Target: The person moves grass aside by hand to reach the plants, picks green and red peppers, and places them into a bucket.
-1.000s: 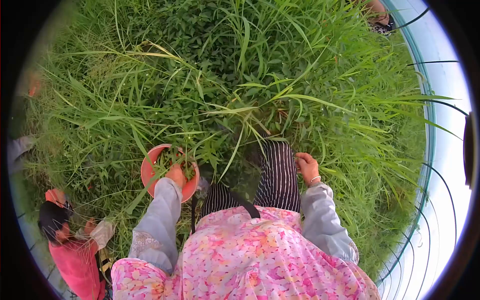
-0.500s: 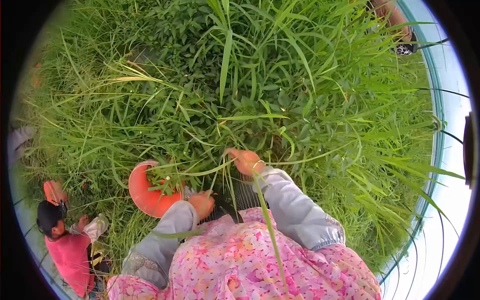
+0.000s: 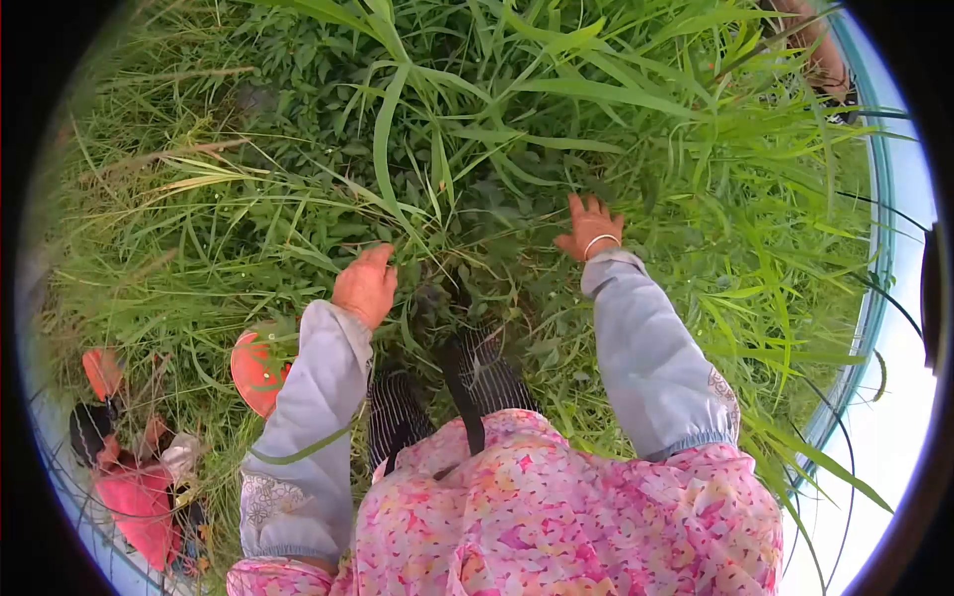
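My right hand (image 3: pixel 593 226), with a pale bangle at the wrist, reaches forward over the leafy plants (image 3: pixel 502 204). Its fingers are spread against the foliage and hold nothing I can see. To the left, my left hand (image 3: pixel 365 285) is at the edge of the same plants, among long grass blades (image 3: pixel 388 149). Its thumb stands a little apart from the bent fingers, whose tips are partly lost in the leaves; nothing shows in it. An orange bucket (image 3: pixel 256 372) stands in the grass beside my left forearm, partly covered by the sleeve.
Another person in a pink top (image 3: pixel 144 512) is low in the grass at the far left, near a second orange container (image 3: pixel 101 372). Another person's limb (image 3: pixel 820 55) shows at the upper right. A blue-green edging (image 3: pixel 879 199) runs along the right side. Tall grass surrounds me.
Both hands have moved forward and apart. My left hand has left the bucket's side, and my right hand has gone from closed near my knees to spread on the plants.
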A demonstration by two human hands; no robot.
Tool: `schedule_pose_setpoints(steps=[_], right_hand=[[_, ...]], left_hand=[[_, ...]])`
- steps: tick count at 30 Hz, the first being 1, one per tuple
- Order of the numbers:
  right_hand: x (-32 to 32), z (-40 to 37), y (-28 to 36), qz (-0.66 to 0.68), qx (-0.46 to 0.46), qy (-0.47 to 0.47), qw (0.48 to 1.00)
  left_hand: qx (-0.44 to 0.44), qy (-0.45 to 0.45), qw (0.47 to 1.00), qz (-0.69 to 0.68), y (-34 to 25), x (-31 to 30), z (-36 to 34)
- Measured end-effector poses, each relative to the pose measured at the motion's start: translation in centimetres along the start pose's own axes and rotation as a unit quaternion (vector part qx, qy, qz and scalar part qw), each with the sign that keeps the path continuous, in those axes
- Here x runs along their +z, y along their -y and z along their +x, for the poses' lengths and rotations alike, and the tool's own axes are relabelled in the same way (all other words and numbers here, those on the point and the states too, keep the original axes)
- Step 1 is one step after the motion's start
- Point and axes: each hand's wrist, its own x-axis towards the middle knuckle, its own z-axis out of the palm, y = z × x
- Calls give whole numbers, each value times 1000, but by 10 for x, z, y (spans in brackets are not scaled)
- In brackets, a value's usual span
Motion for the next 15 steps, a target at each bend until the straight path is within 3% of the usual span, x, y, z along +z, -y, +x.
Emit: schedule_pose_setpoints(steps=[4,8,13,15], right_hand=[[73,-40,-64,33,85,182,979],[149,-100,-57,48,91,293,950],[195,-138,-23,66,37,271,960],[211,-134,-22,111,92,243,959]], left_hand=[[-14,63,998,27,35,10,-26],[-8,154,987,46,47,18,-56],[142,324,935,33,15,39,-75],[229,379,896,17,-14,55,-74]])
